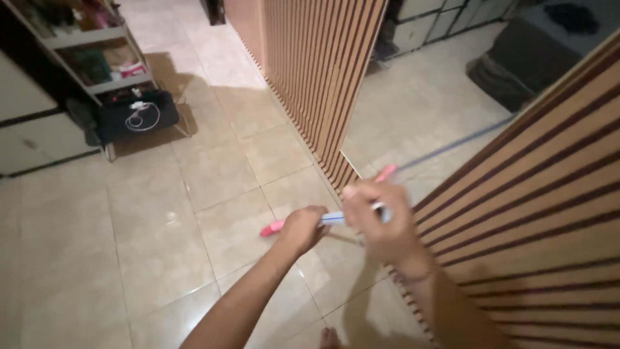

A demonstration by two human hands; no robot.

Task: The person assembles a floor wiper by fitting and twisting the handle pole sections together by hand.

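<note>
My left hand (303, 227) is closed around a thin pole (332, 218) close to its pink end cap (271, 228), which sticks out to the left. My right hand (382, 223) grips the same pole a little further right, beside the slatted wall. Past my right hand a pink section (386, 172) shows. From there a blurred blue shaft (452, 145) runs up and to the right over the floor. Both hands are in the lower middle of the head view, above the tiled floor. Whether the pole is straight or jointed between the two hands is hidden.
A slatted wooden partition (323, 77) ends just behind my hands, with a second slatted panel (549, 213) at the right. A shelf rack (97, 58) and a black bag with a white cable (139, 116) stand at the upper left. A dark mat (516, 71) lies at the upper right.
</note>
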